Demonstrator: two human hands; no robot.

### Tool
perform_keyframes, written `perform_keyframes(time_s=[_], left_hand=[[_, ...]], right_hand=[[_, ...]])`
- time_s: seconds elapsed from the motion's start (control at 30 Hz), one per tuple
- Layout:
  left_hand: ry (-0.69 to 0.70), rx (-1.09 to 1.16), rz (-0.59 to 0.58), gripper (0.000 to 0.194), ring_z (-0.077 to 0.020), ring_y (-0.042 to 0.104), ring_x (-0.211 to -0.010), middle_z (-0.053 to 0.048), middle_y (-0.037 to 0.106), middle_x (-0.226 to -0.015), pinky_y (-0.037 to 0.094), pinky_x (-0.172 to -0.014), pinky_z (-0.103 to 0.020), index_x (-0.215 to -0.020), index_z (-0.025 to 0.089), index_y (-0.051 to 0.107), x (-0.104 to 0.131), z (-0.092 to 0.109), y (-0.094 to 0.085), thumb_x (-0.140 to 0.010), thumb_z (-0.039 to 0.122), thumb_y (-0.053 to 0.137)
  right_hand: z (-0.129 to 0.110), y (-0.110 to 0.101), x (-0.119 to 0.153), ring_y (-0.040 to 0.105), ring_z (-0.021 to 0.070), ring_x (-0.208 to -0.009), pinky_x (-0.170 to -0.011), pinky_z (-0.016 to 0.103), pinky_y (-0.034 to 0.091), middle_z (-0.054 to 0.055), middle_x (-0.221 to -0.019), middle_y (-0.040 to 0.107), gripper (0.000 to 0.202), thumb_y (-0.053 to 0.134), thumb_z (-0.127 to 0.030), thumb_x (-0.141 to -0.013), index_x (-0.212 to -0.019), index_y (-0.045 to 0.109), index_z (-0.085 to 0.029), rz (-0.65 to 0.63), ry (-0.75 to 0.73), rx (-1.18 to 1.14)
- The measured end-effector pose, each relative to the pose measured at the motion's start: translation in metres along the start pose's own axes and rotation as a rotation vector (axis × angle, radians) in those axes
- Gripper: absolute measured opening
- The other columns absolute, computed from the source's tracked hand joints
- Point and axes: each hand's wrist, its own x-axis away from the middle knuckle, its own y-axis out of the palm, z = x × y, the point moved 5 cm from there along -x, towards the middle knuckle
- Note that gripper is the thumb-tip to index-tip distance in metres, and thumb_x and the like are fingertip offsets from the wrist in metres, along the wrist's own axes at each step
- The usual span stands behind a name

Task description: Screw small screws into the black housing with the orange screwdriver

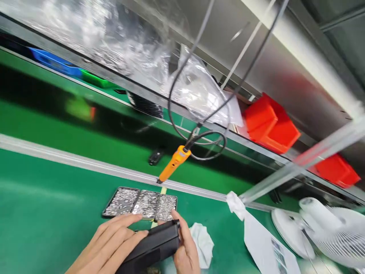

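- Two bare hands on one black device (154,245), held low over the green worktop (51,224) at the bottom edge of the view.
- Left hand (110,243): laid flat along the near face of the device, fingers extended and pressed against it, not curled.
- Right hand (185,249): closed on the device's right end, thumb on top by the corner, remaining fingers wrapped beneath and mostly hidden.
- Black device: tilted, right end higher, just in front of three shallow trays.
- Three trays (141,203): set side by side on the worktop, touching, filled with small silvery parts too fine to identify.
- Orange powered screwdriver (173,163): hung tip-down on a black cable (199,125) above the metal rail (85,164) beyond the trays.
- White cloth (203,243): crumpled just right of the right hand.
- Printed sheet (268,247) and white fan (325,232): farther right, well apart from the hands.
- Red bins (270,123): on the upper shelf beside clear plastic bags (196,91).
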Motion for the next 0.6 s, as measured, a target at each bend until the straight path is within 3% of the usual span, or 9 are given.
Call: perform_keyframes(time_s=[0.1, 0.17, 0.27, 0.37, 0.47, 0.6], left_hand=[[0.170, -0.005, -0.065, 0.051, -0.0340, 0.050, -0.146, -0.012, 0.068, -0.136, 0.051, -0.114, -0.045, -0.144, 0.025, 0.061, -0.012, 0.011, 0.028, -0.093, 0.025, 0.062], [0.108, -0.018, -0.122, 0.069, -0.0381, 0.041, -0.154, -0.013, 0.056, -0.153, 0.053, -0.115, -0.050, -0.155, 0.028, 0.052, -0.017, 0.009, 0.040, -0.089, 0.025, 0.069], [-0.362, 0.177, -0.291, 0.110, -0.0432, 0.042, -0.153, -0.010, 0.027, -0.174, 0.060, -0.107, -0.052, -0.167, 0.040, 0.024, -0.015, -0.008, 0.057, -0.074, 0.021, 0.081], [-0.821, 0.726, -0.495, 0.117, -0.0340, 0.059, -0.141, -0.009, 0.034, -0.171, 0.058, -0.111, -0.043, -0.168, 0.042, 0.009, -0.004, -0.007, 0.076, -0.074, 0.022, 0.076], [-1.036, 1.061, -0.442, 0.110, -0.0316, 0.064, -0.134, -0.011, 0.045, -0.165, 0.054, -0.115, -0.040, -0.168, 0.035, 0.015, -0.011, 0.007, 0.077, -0.077, 0.034, 0.077], [-1.150, 1.060, -0.351, 0.114, -0.0299, 0.069, -0.125, -0.011, 0.049, -0.160, 0.058, -0.106, -0.034, -0.165, 0.032, 0.023, -0.026, 0.021, 0.070, -0.069, 0.040, 0.083]], right_hand=[[0.023, 0.011, 0.001, 0.073, 0.0254, -0.086, -0.075, 0.032, 0.063, 0.008, -0.105, 0.075, 0.057, 0.049, -0.072, -0.102, -0.135, 0.065, -0.027, 0.120, 0.168, -0.378], [0.037, 0.013, 0.004, 0.070, 0.0237, -0.084, -0.077, 0.030, 0.060, 0.007, -0.104, 0.074, 0.055, 0.062, -0.072, -0.096, -0.124, 0.070, -0.025, 0.233, 0.312, -0.559], [0.054, 0.013, 0.010, 0.064, 0.0209, -0.082, -0.075, 0.027, 0.055, 0.004, -0.098, 0.071, 0.056, 0.075, -0.068, -0.089, -0.121, 0.072, -0.023, 0.321, 0.461, -0.746], [0.061, 0.012, 0.011, 0.063, 0.0196, -0.082, -0.071, 0.025, 0.053, 0.003, -0.096, 0.068, 0.054, 0.075, -0.065, -0.091, -0.126, 0.069, -0.023, 0.301, 0.508, -0.925], [0.062, 0.014, 0.010, 0.067, 0.0211, -0.089, -0.074, 0.028, 0.055, 0.005, -0.102, 0.071, 0.051, 0.070, -0.063, -0.097, -0.129, 0.065, -0.024, 0.260, 0.526, -1.089], [0.062, 0.016, 0.011, 0.070, 0.0219, -0.094, -0.082, 0.030, 0.057, 0.005, -0.105, 0.073, 0.047, 0.066, -0.061, -0.102, -0.131, 0.064, -0.024, 0.237, 0.525, -1.153]])
